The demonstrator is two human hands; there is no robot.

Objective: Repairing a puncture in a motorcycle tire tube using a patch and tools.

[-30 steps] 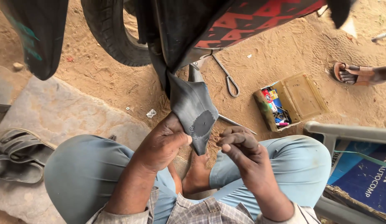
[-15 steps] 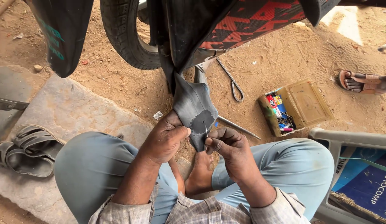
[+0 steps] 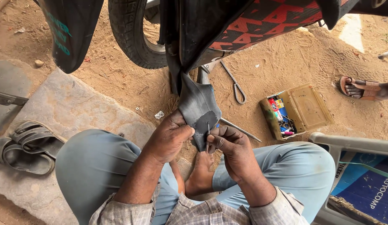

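A black rubber inner tube (image 3: 197, 104) hangs down from the wheel of a two-wheeler and folds over between my knees. My left hand (image 3: 169, 137) grips the fold from the left, thumb on top. My right hand (image 3: 229, 146) pinches a thin metal tool (image 3: 208, 135) and holds it upright against a roughened grey patch (image 3: 202, 121) on the tube. Both hands touch the tube. My bare foot (image 3: 200, 175) rests on the ground just under them.
A black tyre (image 3: 133, 35) and red-patterned seat (image 3: 264, 21) loom above. On the sand lie an open yellow box of small repair items (image 3: 296, 110), a metal lever with a loop (image 3: 235, 83) and a rod (image 3: 239, 129). Sandals (image 3: 25, 146) lie left; another person's sandalled foot (image 3: 362, 88) is right.
My right hand closed in on the tube and now presses the thin tool onto the grey patch. The view shifted slightly.
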